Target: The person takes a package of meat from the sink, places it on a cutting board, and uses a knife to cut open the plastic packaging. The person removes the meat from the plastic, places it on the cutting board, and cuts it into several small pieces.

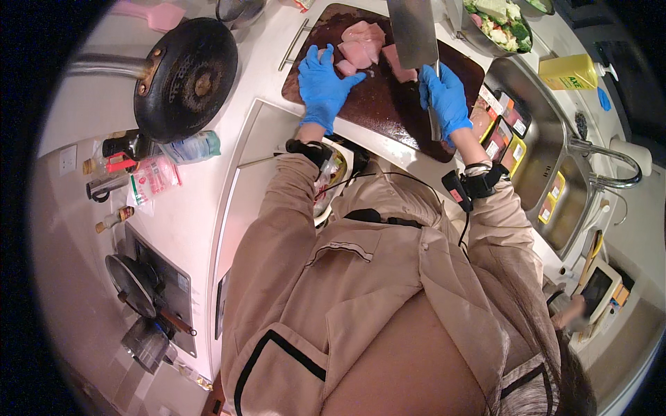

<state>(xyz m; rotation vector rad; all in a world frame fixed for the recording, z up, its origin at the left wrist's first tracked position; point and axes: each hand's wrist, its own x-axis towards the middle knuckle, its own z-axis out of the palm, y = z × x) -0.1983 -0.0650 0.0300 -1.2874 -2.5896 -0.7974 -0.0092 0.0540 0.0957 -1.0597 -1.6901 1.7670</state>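
On a dark brown cutting board (364,112) lie several pale pink raw meat pieces (359,47). My left hand (323,86), in a blue glove, is at the board's left side with fingers spread and thumb pointing at the meat. A bit of pink shows between its fingers; whether they press on a piece is hidden. My right hand (446,99), gloved too, grips the handle of a cleaver (414,34), its broad metal blade pointing away from me. A separate flat slab of meat (399,63) lies beside the blade, partly behind it.
A black frying pan (187,80) is left of the board. Right of it, a steel sink (541,132) holds packaged meat trays (512,151); a pot of cut vegetables (499,26) and a yellow pump bottle (567,73) stand behind. Another person's hand (570,312) shows at far right.
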